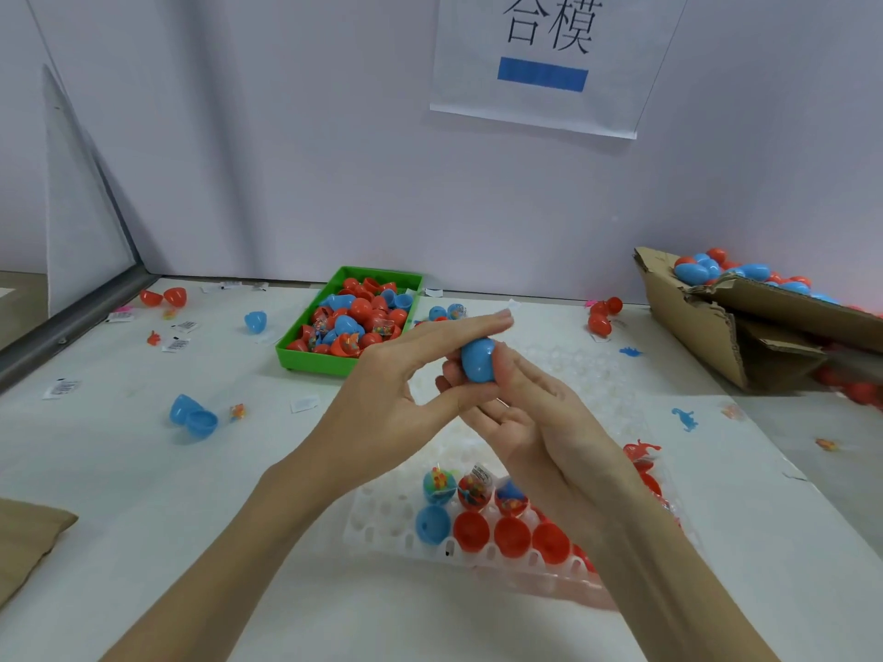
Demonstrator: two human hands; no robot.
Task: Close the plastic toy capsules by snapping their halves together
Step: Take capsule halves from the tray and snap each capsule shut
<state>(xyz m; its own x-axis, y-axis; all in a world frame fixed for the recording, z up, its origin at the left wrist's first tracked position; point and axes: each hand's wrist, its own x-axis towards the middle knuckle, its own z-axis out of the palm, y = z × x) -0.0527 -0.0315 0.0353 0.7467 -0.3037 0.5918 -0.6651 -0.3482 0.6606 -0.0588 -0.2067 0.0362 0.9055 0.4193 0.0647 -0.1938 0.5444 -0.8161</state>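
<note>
Blue capsule (478, 359) glossy smooth plastic; green tray (306, 348) plastic; box (707, 322) rough torn cardboard.

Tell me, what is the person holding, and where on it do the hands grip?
A blue capsule, pressed between both hands: left hand over its top, right hand cupping its lower end.

The capsule (478, 359) between the hands is plain blue. The bin (306, 347) behind it is bright green, heaped with red and blue capsule halves (359, 315). The holder tray (382, 516) is clear whitish plastic, carrying red and blue halves. The tabletop (143, 494) is white; the cardboard box (716, 336) is brown. The wall sign (544, 64) is white with black characters and a blue bar.
</note>
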